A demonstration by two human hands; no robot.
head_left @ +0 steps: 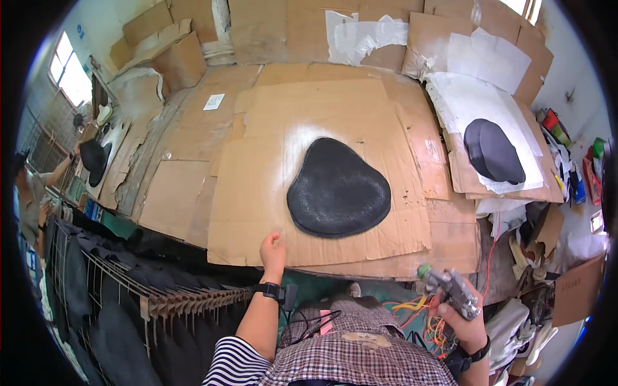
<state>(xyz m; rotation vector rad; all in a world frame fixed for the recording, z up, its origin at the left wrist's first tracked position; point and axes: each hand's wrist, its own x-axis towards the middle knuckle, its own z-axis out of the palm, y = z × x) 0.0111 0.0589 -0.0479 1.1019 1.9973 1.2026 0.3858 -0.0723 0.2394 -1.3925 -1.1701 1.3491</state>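
A black rounded-triangular pad, like a bicycle seat cover [339, 188], lies flat on the cardboard sheet [251, 193] in front of me. Its surface has a dusty, whitish speckle across the middle. My left hand [273, 252] hovers at the sheet's near edge, just left of the pad and apart from it, its fingers curled in with nothing visible in them. To the right, past the table's front edge, my right hand [465, 320] grips a metal spray gun [456, 293] with a green nozzle end pointing up and to the left.
On a white-covered board at right lie stacked black pads [492, 151]. A wire rack [174, 296] hung with many black pieces stands at my lower left. Orange tubing [438, 334] hangs near my right hand. At far left another person [33, 193] handles a black pad [95, 161].
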